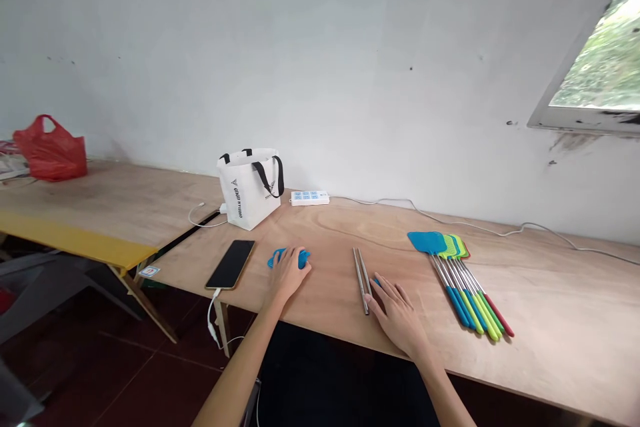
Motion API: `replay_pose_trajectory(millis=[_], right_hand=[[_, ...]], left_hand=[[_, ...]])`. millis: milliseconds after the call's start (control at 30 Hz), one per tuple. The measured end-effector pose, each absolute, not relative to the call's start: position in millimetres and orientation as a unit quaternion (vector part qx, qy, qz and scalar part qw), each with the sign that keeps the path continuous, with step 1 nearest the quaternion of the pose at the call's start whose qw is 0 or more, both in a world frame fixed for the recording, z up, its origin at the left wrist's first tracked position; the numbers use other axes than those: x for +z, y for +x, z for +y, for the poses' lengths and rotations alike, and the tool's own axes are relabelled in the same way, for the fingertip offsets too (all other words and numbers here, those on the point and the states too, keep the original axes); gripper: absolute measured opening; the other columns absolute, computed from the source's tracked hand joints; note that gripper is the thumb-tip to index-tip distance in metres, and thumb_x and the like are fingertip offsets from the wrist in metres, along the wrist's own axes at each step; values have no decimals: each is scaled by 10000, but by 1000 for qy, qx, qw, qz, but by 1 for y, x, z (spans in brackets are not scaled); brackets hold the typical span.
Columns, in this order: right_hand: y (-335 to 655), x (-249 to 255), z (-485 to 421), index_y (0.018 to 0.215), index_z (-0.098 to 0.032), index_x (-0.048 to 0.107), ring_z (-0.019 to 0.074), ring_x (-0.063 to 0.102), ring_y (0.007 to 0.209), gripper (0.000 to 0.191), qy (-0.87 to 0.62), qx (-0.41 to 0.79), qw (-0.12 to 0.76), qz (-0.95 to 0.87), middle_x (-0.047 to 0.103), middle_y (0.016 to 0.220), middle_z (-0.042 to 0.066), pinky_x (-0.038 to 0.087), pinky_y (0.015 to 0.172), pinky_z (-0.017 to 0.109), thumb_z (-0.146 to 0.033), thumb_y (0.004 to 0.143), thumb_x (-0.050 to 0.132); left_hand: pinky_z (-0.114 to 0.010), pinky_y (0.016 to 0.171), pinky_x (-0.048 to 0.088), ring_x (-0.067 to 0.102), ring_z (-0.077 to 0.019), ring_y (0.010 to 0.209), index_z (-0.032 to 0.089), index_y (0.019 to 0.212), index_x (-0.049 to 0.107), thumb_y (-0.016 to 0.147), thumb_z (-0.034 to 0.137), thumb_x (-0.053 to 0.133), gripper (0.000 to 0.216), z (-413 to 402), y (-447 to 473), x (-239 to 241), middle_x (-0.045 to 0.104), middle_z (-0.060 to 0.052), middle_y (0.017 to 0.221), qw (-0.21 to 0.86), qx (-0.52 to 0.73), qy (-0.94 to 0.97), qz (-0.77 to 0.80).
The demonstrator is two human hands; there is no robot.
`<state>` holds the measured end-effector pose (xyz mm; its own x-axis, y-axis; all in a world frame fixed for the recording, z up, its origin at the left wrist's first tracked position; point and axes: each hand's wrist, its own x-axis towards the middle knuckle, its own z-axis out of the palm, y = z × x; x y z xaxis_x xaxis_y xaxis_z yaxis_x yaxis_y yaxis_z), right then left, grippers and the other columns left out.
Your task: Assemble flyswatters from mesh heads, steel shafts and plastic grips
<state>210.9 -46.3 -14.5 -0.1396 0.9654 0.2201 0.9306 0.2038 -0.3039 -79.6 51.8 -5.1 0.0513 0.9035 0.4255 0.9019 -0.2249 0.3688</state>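
My left hand [290, 271] is curled over blue plastic pieces [303, 258] on the table; their edges show on both sides of it, and their full shape is hidden. My right hand [397, 310] lies palm down with its fingers stretched out, covering most of a blue piece [377, 283]. Just left of its fingertips, two thin metal tubes [361, 280] lie side by side, the thumb close to or touching one. Farther right, several fly swatters [453, 273] lie in an overlapping fan, with blue, green and red handles towards me.
A phone [231, 265] with a white cable lies to the left. Behind it stand a white bag [250, 190] with black handles and a power strip [310, 197], its cord running along the wall. A red plastic bag [53, 153] sits on the adjoining table [125, 203].
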Motion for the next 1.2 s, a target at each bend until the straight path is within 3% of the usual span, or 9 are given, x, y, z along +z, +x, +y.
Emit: replay_pose_trajectory(millis=[167, 367, 667, 1067, 1200], right_hand=[[207, -15, -48, 1529, -220, 451, 247, 336, 1495, 695, -625, 25, 189, -757, 366, 1618, 66, 201, 1258, 478, -642, 979, 409], [208, -19, -45, 1494, -224, 494, 239, 383, 1468, 540, -619, 5, 197, -760, 435, 1581, 71, 234, 1241, 499, -463, 1044, 318], [210, -25, -43, 1494, -217, 489, 241, 419, 1444, 507, -605, -15, 212, -767, 473, 1555, 73, 311, 1204, 511, -408, 1074, 280], [211, -25, -42, 1463, -324, 535, 263, 461, 1412, 455, -604, -24, 235, -761, 497, 1530, 78, 367, 1169, 522, -424, 1073, 323], [218, -21, -42, 1447, -356, 554, 250, 439, 1430, 437, -595, 13, 229, -771, 487, 1543, 48, 340, 1195, 508, -421, 1070, 344]], left_hand=[[-491, 1136, 303, 584, -278, 1241, 256, 1170, 608, 886, 229, 571, 288, 53, -80, -8, 687, -69, 1295, -4, 304, 718, 626], [-496, 1130, 313, 601, -277, 1235, 247, 1144, 597, 906, 204, 568, 243, 54, -81, -8, 694, -77, 1283, -4, 312, 717, 623], [-488, 1125, 336, 635, -266, 1204, 239, 1080, 612, 917, 158, 556, 190, 57, -82, -9, 720, -67, 1219, 13, 315, 733, 603], [-641, 1174, 213, 627, -291, 1209, 249, 1033, 594, 909, 152, 559, 161, 51, -78, 1, 710, -67, 1217, 18, 333, 729, 598], [-559, 1182, 288, 588, -265, 1259, 250, 1094, 598, 925, 165, 531, 201, 40, -57, 11, 672, -73, 1273, 30, 371, 766, 523]])
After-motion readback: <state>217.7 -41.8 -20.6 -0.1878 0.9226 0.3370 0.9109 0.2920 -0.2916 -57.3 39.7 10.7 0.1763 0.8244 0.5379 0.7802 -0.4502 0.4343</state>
